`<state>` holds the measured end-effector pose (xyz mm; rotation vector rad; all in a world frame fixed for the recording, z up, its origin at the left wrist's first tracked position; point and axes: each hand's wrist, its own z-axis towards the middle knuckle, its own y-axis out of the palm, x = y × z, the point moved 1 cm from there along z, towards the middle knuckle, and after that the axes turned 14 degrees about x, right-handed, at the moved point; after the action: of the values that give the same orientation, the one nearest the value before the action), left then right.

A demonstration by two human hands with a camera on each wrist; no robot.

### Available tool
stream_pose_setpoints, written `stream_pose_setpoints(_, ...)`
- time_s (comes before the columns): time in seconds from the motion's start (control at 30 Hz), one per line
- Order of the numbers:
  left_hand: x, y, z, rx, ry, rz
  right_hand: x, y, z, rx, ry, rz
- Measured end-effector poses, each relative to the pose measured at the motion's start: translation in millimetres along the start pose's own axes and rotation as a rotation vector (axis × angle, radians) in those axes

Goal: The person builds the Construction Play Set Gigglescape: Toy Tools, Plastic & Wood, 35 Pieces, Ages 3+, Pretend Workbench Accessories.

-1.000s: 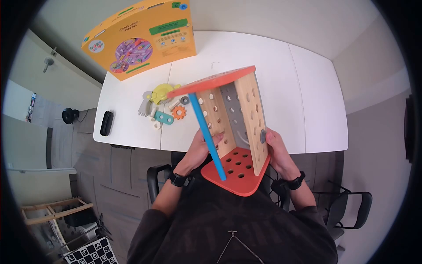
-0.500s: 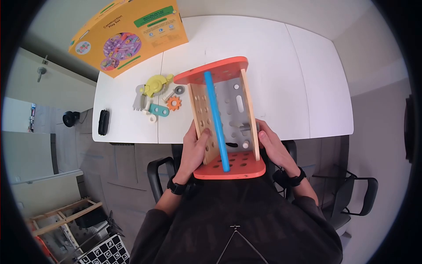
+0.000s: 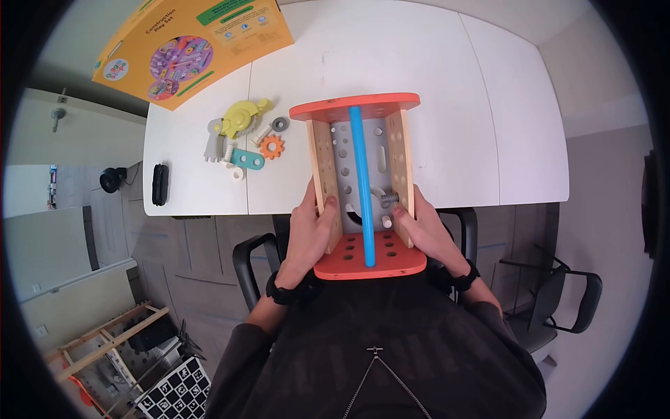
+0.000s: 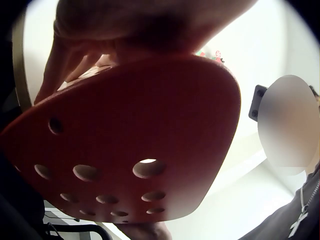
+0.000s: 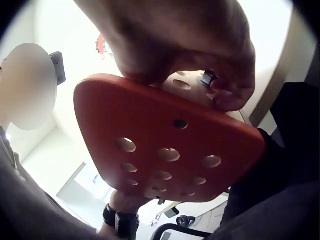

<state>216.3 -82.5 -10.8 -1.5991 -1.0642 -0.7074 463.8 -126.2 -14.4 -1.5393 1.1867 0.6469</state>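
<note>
The toy toolbox (image 3: 372,150) has swung round since a moment ago, its open side squarer to the head camera, and the right thumb has come over onto the inside of the wall! It sits mid-frame, held just off the table's near edge. Left hand (image 3: 309,229) on the left wooden wall, thumb inside, fingers outside, pinching it. Right hand (image 3: 427,232) pinches the opposite wall, thumb tip just below a grey screw (image 3: 389,198) poking inward; its fingers curl outside in the right wrist view. The blue rod (image 3: 361,174) runs between the red ends. Left of centre on the white table (image 3: 447,91): yellow saw (image 3: 239,120), orange gear (image 3: 272,146), teal strip (image 3: 248,160). Upper left, the orange carton (image 3: 230,52); below it, a black case (image 3: 160,184).
</note>
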Motion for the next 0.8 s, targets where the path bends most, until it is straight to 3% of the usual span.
stream_pose_setpoints(0.07, -0.3, -0.8, 0.0, -0.03, -0.005, 0.011, -6.5, -2.4, -4.1, -0.017, 0.106, 0.016)
stream_pose_setpoints(0.2, -9.9, -8.4, 2.3, -0.082, 0.082, -0.086, 4.3, 3.0, -5.8, 0.065, 0.054, 0.101)
stream_pose_setpoints(0.23, -8.3, -14.6, 6.8, -0.108, 0.08, -0.145, 3.3, 1.2, -5.0, 0.04, 0.144, 0.125)
stream_pose_setpoints(0.33, -1.8, -32.6, 31.6, -0.071, 0.159, -0.209, 26.0, 6.4, -1.2, 0.094, 0.041, 0.171)
stream_pose_setpoints(0.37, 3.4, -39.7, 44.2, 0.03, 0.254, -0.043, 19.6, 2.7, -0.8, 0.057, 0.134, 0.197)
stream_pose_setpoints(0.5, 4.1, -52.9, 108.5, 0.39, 0.718, 0.494, 20.3, 4.4, 1.1, 0.079, 0.125, 0.216)
stream_pose_setpoints(0.6, -10.9, -44.4, 143.4, 0.495, 0.809, 0.763, 23.1, 3.9, 2.7, 0.072, 0.128, 0.206)
stream_pose_setpoints(0.8, -14.4, -38.6, 159.3, 0.447, 0.796, 0.957, 24.5, 5.1, 8.8, 0.064, 0.164, 0.226)
